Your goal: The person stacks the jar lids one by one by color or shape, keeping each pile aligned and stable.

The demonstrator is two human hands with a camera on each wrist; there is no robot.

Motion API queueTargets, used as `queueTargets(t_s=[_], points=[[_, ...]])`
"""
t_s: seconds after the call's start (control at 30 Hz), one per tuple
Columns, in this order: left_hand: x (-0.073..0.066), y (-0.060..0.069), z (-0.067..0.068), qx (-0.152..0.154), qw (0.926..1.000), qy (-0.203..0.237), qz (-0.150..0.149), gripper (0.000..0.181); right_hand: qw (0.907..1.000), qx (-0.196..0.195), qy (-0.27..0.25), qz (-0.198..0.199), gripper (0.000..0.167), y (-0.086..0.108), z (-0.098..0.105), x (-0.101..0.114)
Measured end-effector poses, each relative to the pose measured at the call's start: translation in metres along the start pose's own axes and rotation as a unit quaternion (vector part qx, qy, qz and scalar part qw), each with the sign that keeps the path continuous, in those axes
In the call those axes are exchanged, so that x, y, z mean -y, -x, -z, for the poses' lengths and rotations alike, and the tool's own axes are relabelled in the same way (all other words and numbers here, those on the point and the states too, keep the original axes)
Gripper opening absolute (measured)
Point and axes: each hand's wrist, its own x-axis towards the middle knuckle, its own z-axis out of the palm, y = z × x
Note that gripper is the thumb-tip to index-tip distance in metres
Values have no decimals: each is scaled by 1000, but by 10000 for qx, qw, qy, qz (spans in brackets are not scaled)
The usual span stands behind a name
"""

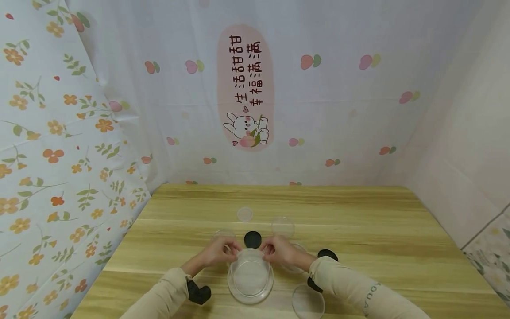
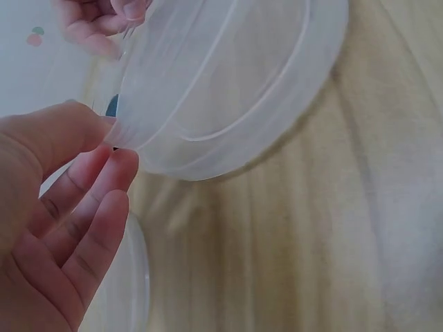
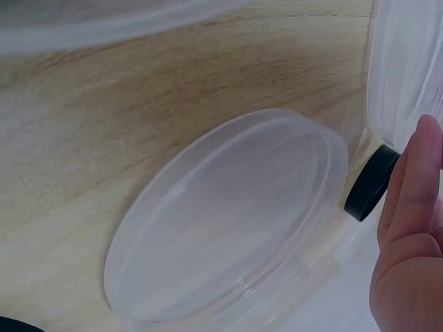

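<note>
In the head view, my left hand (image 1: 218,251) and right hand (image 1: 282,250) pinch opposite sides of the far rim of a clear round plastic container (image 1: 251,277). It overlaps a wider clear round piece (image 1: 250,300) on the table. The left wrist view shows the container's thin rim (image 2: 131,135) between the thumb and fingers of my left hand (image 2: 69,180). My right hand (image 3: 414,235) shows only partly at the edge of the right wrist view, close to the clear wall of the container (image 3: 401,76). Whether the container touches the piece below is unclear.
Beyond the hands lies a black round lid (image 1: 253,239), with a small clear disc (image 1: 245,214) and a larger clear lid (image 1: 283,223) behind it. Another clear lid (image 1: 308,303) and a black lid (image 1: 327,254) lie near my right arm. Printed cloth (image 1: 338,106) hangs behind the table.
</note>
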Motion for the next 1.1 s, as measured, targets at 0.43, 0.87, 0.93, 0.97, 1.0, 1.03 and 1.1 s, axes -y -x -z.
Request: queueTargets(t_s=[0.43, 0.87, 0.93, 0.97, 1.0, 1.03, 1.1], points=[[8, 2, -10, 75, 9995, -22, 315, 18, 9994, 188, -273, -40, 14, 2, -4, -1], [12, 1, -13, 47, 9987, -114, 498, 20, 9982, 395, -310, -343, 14, 0, -4, 0], [13, 1, -13, 34, 9987, -118, 501, 20, 9982, 401, -285, -333, 14, 0, -4, -1], [13, 1, -13, 21, 9987, -111, 494, 20, 9983, 407, -274, -319, 14, 0, -4, -1], [13, 2, -13, 10, 9988, -89, 490, 20, 9983, 412, -270, -311, 13, 0, -5, -1], [13, 2, -13, -4, 9988, -73, 482, 20, 9983, 414, -259, -304, 13, 0, -5, -1], [11, 3, -12, -26, 9988, -26, 495, 20, 9984, 416, -265, -293, 13, 0, -5, -1]])
